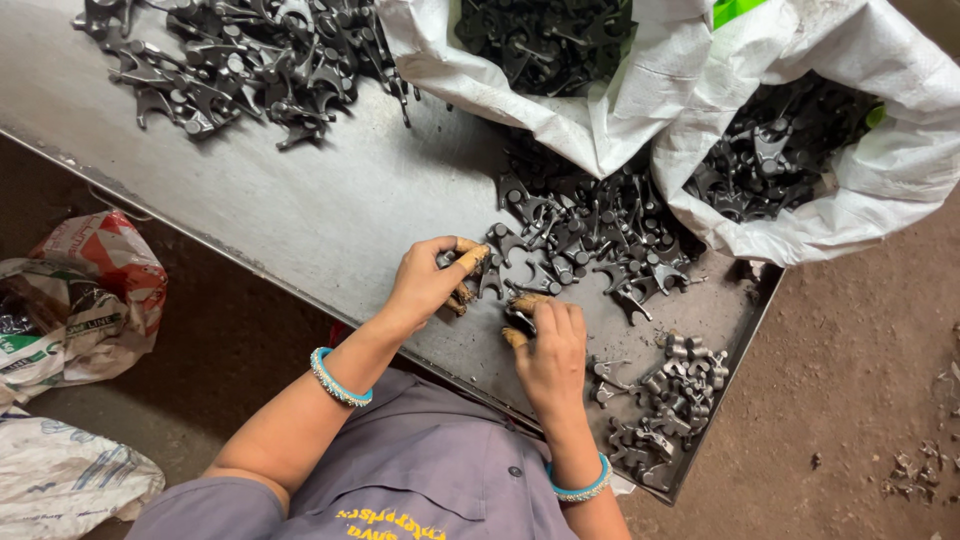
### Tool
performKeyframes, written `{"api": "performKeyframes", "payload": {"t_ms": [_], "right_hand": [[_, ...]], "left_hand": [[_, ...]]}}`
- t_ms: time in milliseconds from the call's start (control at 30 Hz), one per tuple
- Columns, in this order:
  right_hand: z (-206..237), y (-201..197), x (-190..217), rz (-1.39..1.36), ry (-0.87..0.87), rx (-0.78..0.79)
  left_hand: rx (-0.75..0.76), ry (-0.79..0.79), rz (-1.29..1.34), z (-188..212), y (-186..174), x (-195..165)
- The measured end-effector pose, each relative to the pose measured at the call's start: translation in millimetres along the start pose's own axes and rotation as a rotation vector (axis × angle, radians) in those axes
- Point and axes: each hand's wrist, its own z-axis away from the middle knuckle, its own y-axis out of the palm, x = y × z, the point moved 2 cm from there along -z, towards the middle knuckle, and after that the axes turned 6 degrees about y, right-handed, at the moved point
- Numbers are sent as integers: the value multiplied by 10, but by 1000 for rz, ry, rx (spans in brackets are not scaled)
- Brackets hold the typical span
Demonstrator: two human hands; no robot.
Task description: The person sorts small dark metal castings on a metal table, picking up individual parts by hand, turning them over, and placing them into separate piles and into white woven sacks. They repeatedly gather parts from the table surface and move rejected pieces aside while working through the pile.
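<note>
Here both hands, left & right, each grip a small dark forked metal part.

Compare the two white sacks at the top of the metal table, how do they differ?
The middle sack sits further up the table, partly cut off by the picture's top edge; the right sack sits at the table's right end and shows whole. The middle sack's mouth faces upward in the picture; the right sack's opens leftward, toward the loose pile of parts. Both are white woven sacks holding dark metal parts.
</note>
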Motion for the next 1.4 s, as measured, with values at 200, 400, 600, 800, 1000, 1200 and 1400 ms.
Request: {"api": "performKeyframes", "payload": {"t_ms": [200, 400, 600, 800, 1000, 1200, 1400], "right_hand": [[232, 52, -152, -5, -136, 1], [389, -132, -282, -220, 144, -1], [84, -65, -189, -204, -44, 18], [38, 263, -262, -87, 48, 52], [120, 260, -664, -1047, 394, 90], [326, 306, -925, -1594, 915, 131], [342, 376, -1005, -1617, 829, 125]], "left_hand": [[18, 58, 64, 22, -72, -52], [83, -28, 189, 8, -28, -29], [126, -51, 221, 15, 42, 57], [88, -79, 243, 23, -22, 99], [131, -105, 255, 66, 55, 66], [344, -164, 402, 191, 379, 203], [279, -373, 438, 256, 427, 334]]}}
